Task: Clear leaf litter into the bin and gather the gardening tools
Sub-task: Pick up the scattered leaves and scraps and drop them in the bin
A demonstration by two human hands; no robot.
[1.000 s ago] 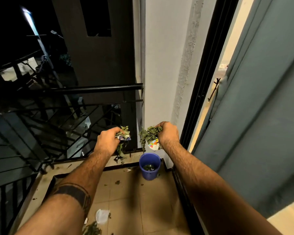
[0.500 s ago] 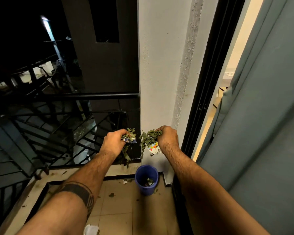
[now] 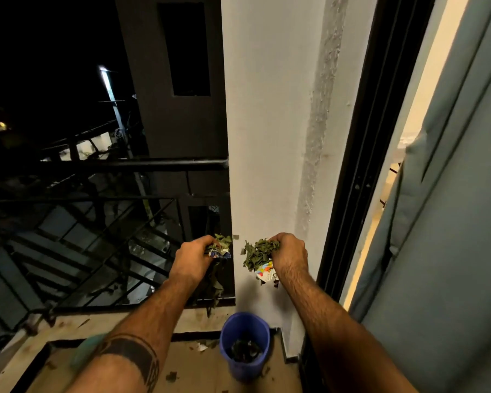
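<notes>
I see two bare forearms reaching forward over a narrow balcony at night. My left hand is clenched around a clump of green leaves mixed with a scrap of blue-and-white wrapper; a few limp leaves dangle below the fist. My right hand is clenched on a second bunch of dry green leaves, with a crumpled, brightly printed piece of paper hanging under it. The two fists sit side by side, near each other but not touching.

Below and between them, a blue plastic bin stands upright on the tiled floor, in the corner against the foot of a white pillar. Dark leaf litter already lies in its bottom. Both handfuls are held well above its open mouth.

A few leaf bits are scattered on the tiles near the bin. A black metal railing runs along the left edge of the balcony, with dark buildings and one lit lamp beyond. On the right, a black door frame and a grey curtain fill the view. A dark band tattoo circles the left forearm.
</notes>
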